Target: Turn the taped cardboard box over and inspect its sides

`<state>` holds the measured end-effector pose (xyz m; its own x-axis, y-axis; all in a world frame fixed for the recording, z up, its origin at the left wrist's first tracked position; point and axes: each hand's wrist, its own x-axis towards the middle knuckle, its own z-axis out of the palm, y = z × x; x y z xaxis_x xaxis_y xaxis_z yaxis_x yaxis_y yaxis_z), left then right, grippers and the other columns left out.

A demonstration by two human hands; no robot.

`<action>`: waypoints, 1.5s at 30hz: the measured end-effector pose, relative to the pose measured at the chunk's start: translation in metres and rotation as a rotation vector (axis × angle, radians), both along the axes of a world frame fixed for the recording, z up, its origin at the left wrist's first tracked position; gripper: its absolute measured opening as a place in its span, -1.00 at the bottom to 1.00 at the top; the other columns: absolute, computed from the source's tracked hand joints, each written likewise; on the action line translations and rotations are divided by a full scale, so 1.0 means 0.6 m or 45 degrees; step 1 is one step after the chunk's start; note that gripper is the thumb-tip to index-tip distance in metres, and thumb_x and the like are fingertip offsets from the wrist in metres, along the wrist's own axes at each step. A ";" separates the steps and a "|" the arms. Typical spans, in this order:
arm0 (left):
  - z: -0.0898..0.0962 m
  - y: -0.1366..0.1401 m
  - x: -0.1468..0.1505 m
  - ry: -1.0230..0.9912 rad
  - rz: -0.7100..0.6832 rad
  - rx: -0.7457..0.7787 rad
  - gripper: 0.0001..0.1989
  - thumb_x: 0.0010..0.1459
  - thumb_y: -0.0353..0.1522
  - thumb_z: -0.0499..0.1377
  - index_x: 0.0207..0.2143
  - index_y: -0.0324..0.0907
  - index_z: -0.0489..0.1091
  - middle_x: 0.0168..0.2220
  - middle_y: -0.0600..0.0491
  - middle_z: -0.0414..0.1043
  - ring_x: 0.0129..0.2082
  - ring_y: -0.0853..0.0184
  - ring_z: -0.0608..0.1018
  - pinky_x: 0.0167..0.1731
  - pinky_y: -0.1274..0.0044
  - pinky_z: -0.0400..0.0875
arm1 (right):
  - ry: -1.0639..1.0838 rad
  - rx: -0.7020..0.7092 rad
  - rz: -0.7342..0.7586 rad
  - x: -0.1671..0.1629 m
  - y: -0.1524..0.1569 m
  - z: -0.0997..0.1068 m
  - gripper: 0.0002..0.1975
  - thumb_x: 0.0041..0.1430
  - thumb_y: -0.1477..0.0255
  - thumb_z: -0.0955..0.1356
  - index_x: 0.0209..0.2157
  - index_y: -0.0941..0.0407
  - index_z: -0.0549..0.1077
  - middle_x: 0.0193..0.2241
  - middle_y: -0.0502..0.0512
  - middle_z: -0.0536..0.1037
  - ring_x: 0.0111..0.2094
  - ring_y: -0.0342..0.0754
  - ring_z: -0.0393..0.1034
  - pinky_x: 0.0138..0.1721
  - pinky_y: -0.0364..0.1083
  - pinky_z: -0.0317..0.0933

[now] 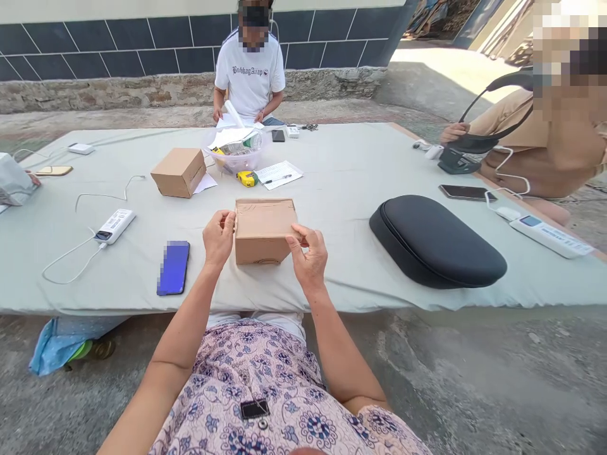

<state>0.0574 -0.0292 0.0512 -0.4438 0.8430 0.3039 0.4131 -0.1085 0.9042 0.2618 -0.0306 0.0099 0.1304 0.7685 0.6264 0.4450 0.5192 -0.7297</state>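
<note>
A small brown cardboard box (263, 249) rests on the cloth-covered table in front of me, its top face closed. My left hand (219, 239) is at its left side, thumb and fingers pinched together at the upper edge. At the front right corner of the top, my right hand (309, 254) grips the edge between thumb and fingers. A phone with a blue screen (174, 268) lies left of my left forearm. Another closed cardboard box (178, 172) stands farther back on the left.
A clear plastic basket (232, 165) holds papers and other items, with a yellow tape measure (247, 178) and notepad (284, 174) beside it. On the right sits a black case (439, 240). A power bank (115, 226) with a cable lies left. Other people sit around the table.
</note>
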 end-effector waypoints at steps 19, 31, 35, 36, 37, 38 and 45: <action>-0.068 -0.013 -0.003 -0.141 -0.355 0.099 -0.25 0.16 0.13 0.14 0.27 -0.08 0.22 0.28 -0.11 0.30 0.30 0.04 0.33 0.29 0.25 0.21 | 0.069 0.112 0.082 -0.020 0.002 -0.051 -0.59 0.40 0.17 0.21 0.12 0.00 0.46 -0.26 0.10 0.43 -0.28 -0.05 0.38 -0.15 0.01 0.40; -0.187 -0.011 -0.049 -0.283 -0.384 0.110 -0.62 0.13 -0.22 0.25 -0.02 -0.15 0.43 0.05 -0.10 0.53 0.09 0.16 0.54 0.06 0.31 0.47 | 0.099 -0.474 0.221 -0.003 0.004 -0.149 -0.61 0.18 0.26 0.33 0.02 0.08 0.45 -0.28 0.10 0.57 -0.38 -0.04 0.44 -0.26 -0.01 0.36; -0.214 -0.026 -0.049 -0.027 -0.241 -0.097 -0.77 0.17 -0.34 0.12 -0.13 -0.15 0.46 -0.14 -0.05 0.60 -0.10 0.23 0.62 -0.08 0.36 0.51 | -0.208 -0.539 0.146 -0.001 0.011 -0.173 -0.79 0.17 0.24 0.29 -0.30 0.08 0.43 -0.42 0.09 0.56 -0.34 0.05 0.43 -0.28 0.00 0.26; -0.221 -0.030 -0.047 0.010 -0.205 -0.119 -0.79 0.17 -0.37 0.11 -0.17 -0.15 0.46 -0.19 -0.03 0.61 -0.16 0.24 0.62 -0.10 0.36 0.50 | -0.258 -0.522 0.126 -0.002 0.012 -0.178 -0.80 0.19 0.24 0.27 -0.35 0.07 0.41 -0.43 0.10 0.54 -0.35 0.04 0.40 -0.29 -0.01 0.23; -0.227 -0.032 -0.044 0.041 -0.169 -0.130 -0.81 0.17 -0.39 0.09 -0.20 -0.14 0.46 -0.23 -0.02 0.60 -0.20 0.24 0.61 -0.11 0.35 0.49 | -0.294 -0.502 0.106 -0.003 0.012 -0.182 -0.80 0.20 0.25 0.25 -0.37 0.07 0.39 -0.44 0.09 0.52 -0.36 0.04 0.37 -0.31 -0.02 0.20; -0.232 -0.034 -0.041 0.079 -0.133 -0.138 -0.82 0.17 -0.40 0.08 -0.22 -0.13 0.45 -0.25 -0.02 0.59 -0.22 0.24 0.60 -0.10 0.34 0.48 | -0.320 -0.482 0.086 -0.005 0.013 -0.185 -0.79 0.21 0.25 0.24 -0.38 0.06 0.38 -0.44 0.08 0.50 -0.37 0.03 0.34 -0.32 -0.04 0.17; -0.240 -0.028 -0.034 0.333 -0.013 -0.128 -0.89 0.15 -0.44 0.11 -0.42 -0.13 0.38 -0.15 -0.12 0.51 -0.05 0.11 0.52 0.02 0.25 0.38 | -0.294 -0.445 0.055 -0.011 0.009 -0.187 -0.84 0.20 0.29 0.25 -0.38 0.06 0.37 -0.44 0.06 0.45 -0.34 0.02 0.30 -0.27 -0.05 0.17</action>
